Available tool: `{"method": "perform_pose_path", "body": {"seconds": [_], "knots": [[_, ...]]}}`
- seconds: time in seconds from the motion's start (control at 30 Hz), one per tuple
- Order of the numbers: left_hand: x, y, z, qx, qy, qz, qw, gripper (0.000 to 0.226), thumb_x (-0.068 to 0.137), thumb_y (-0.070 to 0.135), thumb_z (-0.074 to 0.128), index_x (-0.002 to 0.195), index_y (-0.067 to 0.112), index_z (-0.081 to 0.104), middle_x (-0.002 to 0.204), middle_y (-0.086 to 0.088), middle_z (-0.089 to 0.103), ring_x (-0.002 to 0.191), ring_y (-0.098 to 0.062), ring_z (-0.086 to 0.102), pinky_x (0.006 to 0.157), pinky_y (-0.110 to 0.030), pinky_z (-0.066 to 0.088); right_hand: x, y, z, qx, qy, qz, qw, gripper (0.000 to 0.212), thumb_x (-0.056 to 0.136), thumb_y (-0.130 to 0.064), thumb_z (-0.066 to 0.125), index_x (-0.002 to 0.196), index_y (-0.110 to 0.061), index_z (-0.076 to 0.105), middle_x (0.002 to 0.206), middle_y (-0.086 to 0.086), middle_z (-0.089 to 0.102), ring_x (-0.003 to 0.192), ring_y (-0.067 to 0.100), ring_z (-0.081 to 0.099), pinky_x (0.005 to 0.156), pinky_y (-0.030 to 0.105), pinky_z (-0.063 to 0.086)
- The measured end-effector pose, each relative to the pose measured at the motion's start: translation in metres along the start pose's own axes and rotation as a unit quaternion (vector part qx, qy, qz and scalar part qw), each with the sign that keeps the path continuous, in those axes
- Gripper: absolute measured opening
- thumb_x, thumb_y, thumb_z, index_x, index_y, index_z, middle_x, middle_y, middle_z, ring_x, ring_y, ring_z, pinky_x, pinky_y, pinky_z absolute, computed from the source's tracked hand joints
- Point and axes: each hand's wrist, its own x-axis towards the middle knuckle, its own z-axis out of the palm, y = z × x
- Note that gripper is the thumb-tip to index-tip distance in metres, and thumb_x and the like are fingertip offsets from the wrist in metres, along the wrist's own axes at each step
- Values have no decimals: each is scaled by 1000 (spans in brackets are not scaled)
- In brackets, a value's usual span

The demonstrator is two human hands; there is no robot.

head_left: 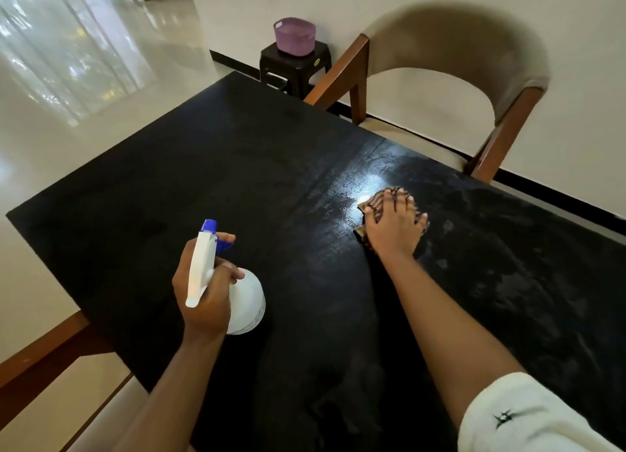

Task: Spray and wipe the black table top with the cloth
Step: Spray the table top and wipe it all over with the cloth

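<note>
The black table top (210, 180) fills the middle of the view, with wet streaks on its right half. My left hand (203, 292) grips a white spray bottle (249, 302) with a blue nozzle, held just above the table's near left part, one finger on the trigger. My right hand (394, 224) lies flat on a brown striped cloth (381, 197), pressing it onto the table near a shiny wet patch (367, 180) right of centre. Most of the cloth is hidden under the hand.
A beige chair with a wooden frame (359, 75) stands at the table's far right side. Behind the far corner a dark stool (294, 62) carries a purple basket (294, 36). Glossy floor lies to the left, and a wall runs along the right.
</note>
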Motion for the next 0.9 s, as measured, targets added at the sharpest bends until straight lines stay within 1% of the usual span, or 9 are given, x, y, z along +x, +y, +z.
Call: {"method": "perform_pose_path", "body": {"seconds": [0.07, 0.23, 0.33, 0.4, 0.5, 0.6, 0.7, 0.77, 0.9], "knots": [[-1, 1, 4, -15, 2, 7, 1000, 39, 76, 23, 50, 108, 44, 53, 101, 14, 65, 66, -14, 65, 64, -16, 55, -4, -16, 3, 3, 2, 5, 1000, 65, 92, -53, 39, 147, -20, 31, 157, 8, 22, 144, 30, 15, 115, 56, 8], [17, 10, 22, -13, -5, 33, 999, 38, 77, 25, 48, 111, 40, 51, 105, 2, 63, 66, -15, 64, 64, -20, 56, -35, -72, 11, 31, -6, -256, 966, 62, 89, -58, 41, 144, -29, 36, 155, 0, 27, 144, 23, 18, 114, 53, 6], [25, 11, 32, -3, -14, 41, 999, 37, 77, 26, 48, 111, 42, 51, 105, 2, 63, 65, -17, 64, 65, -21, 56, -27, -70, 12, 21, -32, -325, 945, 62, 92, -58, 36, 147, -29, 30, 157, -3, 23, 145, 18, 15, 115, 51, 5], [28, 11, 36, -2, -18, 41, 999, 36, 77, 27, 48, 109, 43, 52, 105, 4, 62, 65, -17, 64, 66, -21, 56, -8, -52, 11, 32, -5, -290, 956, 62, 91, -57, 38, 145, -27, 35, 155, -2, 28, 144, 19, 21, 113, 51, 11], [33, 10, 41, -4, -23, 41, 999, 38, 77, 26, 48, 108, 46, 54, 104, 9, 63, 65, -17, 64, 66, -20, 56, 37, -1, 4, 24, 45, -125, 991, 61, 90, -55, 40, 142, -23, 40, 152, 5, 33, 140, 23, 28, 111, 50, 16], [37, 8, 48, -9, -21, 37, 999, 37, 76, 26, 49, 109, 43, 53, 100, 17, 64, 65, -14, 64, 65, -18, 55, 73, 44, -9, 18, 35, 22, 999, 64, 93, -55, 37, 146, -20, 33, 156, 8, 25, 143, 26, 20, 114, 55, 12], [36, 6, 53, -13, -20, 38, 999, 38, 74, 26, 49, 108, 42, 53, 99, 16, 64, 66, -14, 64, 63, -17, 54, 74, 37, -3, 17, 29, 74, 997, 65, 92, -55, 37, 147, -20, 32, 157, 8, 23, 144, 29, 17, 114, 58, 10], [34, 5, 55, -9, -23, 39, 999, 38, 74, 25, 49, 109, 40, 52, 101, 9, 63, 65, -16, 63, 64, -17, 54, 56, 9, 8, 14, 26, 15, 999, 64, 91, -56, 37, 145, -21, 34, 156, 8, 25, 142, 29, 21, 114, 56, 12], [41, 2, 60, 3, -26, 45, 999, 38, 75, 18, 49, 106, 40, 55, 101, 1, 64, 64, -14, 63, 66, -20, 55, 15, -56, 21, 50, -4, -223, 973, 63, 90, -59, 41, 144, -28, 36, 155, 0, 28, 143, 24, 20, 113, 54, 11]]}}
